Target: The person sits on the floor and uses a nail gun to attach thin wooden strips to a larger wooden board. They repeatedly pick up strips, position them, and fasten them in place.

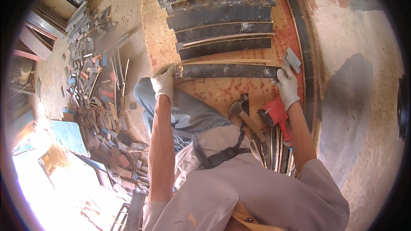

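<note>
A long black-faced wooden strip lies crosswise in front of me, with a pale edge along its far side. My left hand, in a white work glove, is closed on its left end. At the right end, my gloved right hand grips it with the fingers curled at the edge. Beyond it, several similar dark strips lie in a row on the reddish-orange board. Just below my right hand rests a red nail gun. Left of that lies a hammer with a wooden handle.
Small grey blocks sit beyond my right hand. A dark beam borders the board on the right. Scattered wood offcuts heap along the left floor, near a blue panel. More strips lie by my right side.
</note>
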Motion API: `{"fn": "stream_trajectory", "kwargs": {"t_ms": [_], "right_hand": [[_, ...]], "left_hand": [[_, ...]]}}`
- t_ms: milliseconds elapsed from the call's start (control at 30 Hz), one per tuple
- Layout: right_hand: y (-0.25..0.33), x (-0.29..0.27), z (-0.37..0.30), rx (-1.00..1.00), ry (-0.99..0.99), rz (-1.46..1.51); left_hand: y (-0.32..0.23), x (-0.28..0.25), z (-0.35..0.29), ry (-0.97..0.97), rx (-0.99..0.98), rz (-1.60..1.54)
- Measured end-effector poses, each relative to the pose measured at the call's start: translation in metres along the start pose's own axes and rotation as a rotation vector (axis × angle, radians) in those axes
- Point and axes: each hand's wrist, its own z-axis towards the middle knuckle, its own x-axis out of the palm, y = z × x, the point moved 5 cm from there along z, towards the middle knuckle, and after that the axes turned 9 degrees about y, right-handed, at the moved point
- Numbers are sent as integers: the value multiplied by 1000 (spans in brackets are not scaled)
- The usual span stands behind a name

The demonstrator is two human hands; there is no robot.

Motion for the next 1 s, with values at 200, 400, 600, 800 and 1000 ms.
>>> {"fn": "stream_trajectory", "kwargs": {"t_ms": [200,400,600,800,1000], "right_hand": [[12,12,3,-56,60,-23],[-6,-3,-1,-38,214,197],[-19,13,-7,64,-100,316],[4,41,-20,135,88,355],[2,34,-23,37,133,353]], "left_hand": [[8,-4,5,-2,46,62],[2,3,2,77,51,-10],[7,4,4,102,-4,-136],[13,2,6,60,-5,-111],[-6,10,-9,54,-31,-83]]}}
